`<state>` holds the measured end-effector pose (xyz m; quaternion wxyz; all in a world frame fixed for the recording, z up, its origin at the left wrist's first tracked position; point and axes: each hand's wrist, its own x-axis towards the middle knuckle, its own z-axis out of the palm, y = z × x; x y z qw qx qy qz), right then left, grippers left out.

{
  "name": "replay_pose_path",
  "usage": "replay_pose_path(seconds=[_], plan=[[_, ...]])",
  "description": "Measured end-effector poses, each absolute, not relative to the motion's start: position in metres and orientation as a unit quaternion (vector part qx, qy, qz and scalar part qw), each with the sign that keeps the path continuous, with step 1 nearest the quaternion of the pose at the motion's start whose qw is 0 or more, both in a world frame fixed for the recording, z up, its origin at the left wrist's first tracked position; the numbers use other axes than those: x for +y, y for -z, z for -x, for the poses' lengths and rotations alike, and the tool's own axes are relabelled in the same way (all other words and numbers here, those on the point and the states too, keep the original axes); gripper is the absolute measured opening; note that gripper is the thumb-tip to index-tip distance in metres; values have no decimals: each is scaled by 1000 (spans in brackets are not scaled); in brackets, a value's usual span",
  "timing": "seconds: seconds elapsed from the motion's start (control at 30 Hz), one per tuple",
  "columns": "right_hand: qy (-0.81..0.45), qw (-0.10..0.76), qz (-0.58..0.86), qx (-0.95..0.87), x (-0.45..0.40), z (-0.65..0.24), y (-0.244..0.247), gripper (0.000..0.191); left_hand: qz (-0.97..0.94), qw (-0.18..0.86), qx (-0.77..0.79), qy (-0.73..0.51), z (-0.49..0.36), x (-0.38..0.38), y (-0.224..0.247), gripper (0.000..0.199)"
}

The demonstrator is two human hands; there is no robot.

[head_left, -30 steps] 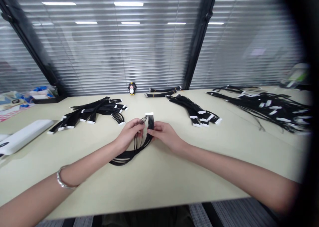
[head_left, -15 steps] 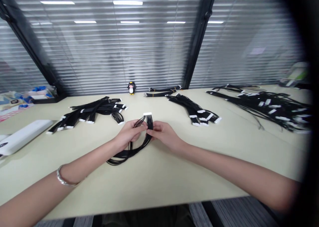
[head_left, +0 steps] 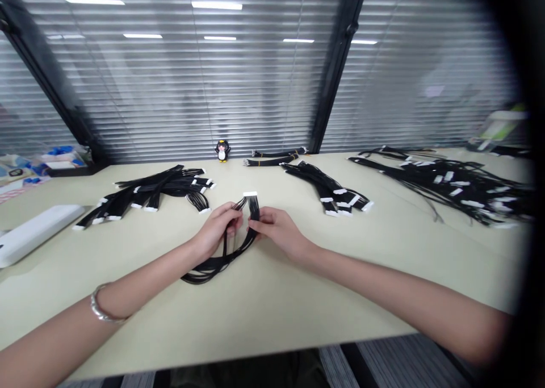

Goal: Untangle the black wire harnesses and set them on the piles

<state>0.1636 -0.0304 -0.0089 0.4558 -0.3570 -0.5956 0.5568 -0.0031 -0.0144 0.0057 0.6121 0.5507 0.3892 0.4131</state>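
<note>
A black wire harness (head_left: 232,257) with a white connector (head_left: 250,194) at its top is between my hands, its wires looping down toward me onto the table. My left hand (head_left: 220,229) is closed on a split-off group of its wires, left of the connector. With thumb and fingers, my right hand (head_left: 275,229) pinches the thicker bundle just below the connector. A gap separates the two groups of wires under the connector. The ends of the wires behind my left hand are hidden.
Harness piles with white connectors lie at left (head_left: 157,186), right of centre (head_left: 327,186) and far right (head_left: 451,183). Two tied black bundles (head_left: 272,161) and a penguin figurine (head_left: 222,150) stand by the blinds. A white case (head_left: 40,234) lies at left.
My left hand has drawn slightly away from my right, widening the gap between the two wire groups. My right hand keeps its pinch. The whole view has shifted a little.
</note>
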Motion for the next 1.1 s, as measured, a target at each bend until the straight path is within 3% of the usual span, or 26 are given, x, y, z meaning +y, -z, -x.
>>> replay_pose_path(seconds=[0.27,0.7,1.1], plan=[[-540,452,357,-614,-30,-165,14,23,-597,604,395,-351,3,-13,-3,18],[-551,426,327,-638,-29,-169,13,24,-623,543,413,-383,3,-13,-6,35],[-557,441,358,-606,-32,-166,8,27,-608,547,426,-387,4,-10,1,20]])
